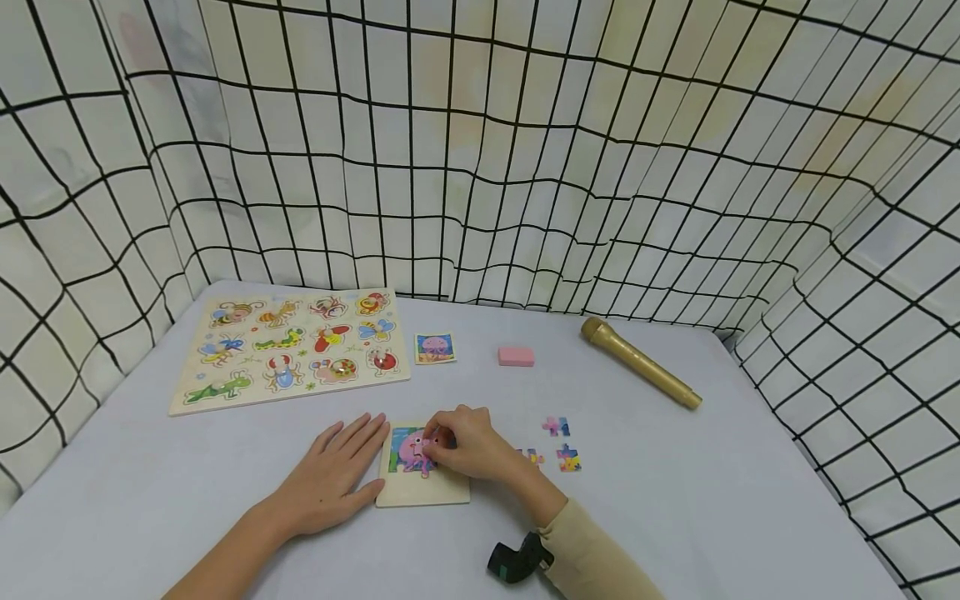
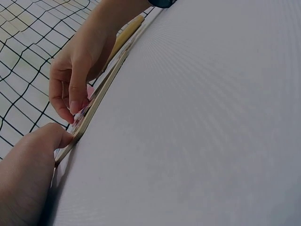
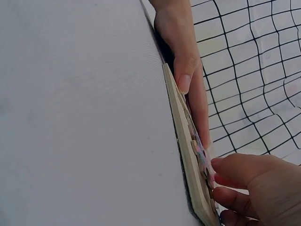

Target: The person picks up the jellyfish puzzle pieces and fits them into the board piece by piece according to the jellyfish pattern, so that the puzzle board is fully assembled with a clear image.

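Observation:
A small wooden puzzle board (image 1: pixel 423 493) lies before me, its upper part filled with joined pieces of a pink octopus picture (image 1: pixel 411 451). My left hand (image 1: pixel 330 483) lies flat at the board's left side, fingers extended, its thumb touching the edge. Over the upper right of the picture, my right hand (image 1: pixel 472 442) pinches a puzzle piece between thumb and curled fingers; that piece is mostly hidden. In the right wrist view, the right thumb (image 3: pixel 235 167) is close against the pieces. Several loose jigsaw pieces (image 1: pixel 568 458) lie right of the board, some partly behind the right hand.
A large insect puzzle board (image 1: pixel 255 398) lies at the back left. Beside it are an octopus picture card (image 1: pixel 435 348), a pink block (image 1: pixel 516 357) and a gold microphone-shaped object (image 1: pixel 641 364). Black wire mesh (image 1: pixel 465 150) encloses the table. A black device (image 1: pixel 517 560) sits by the right wrist.

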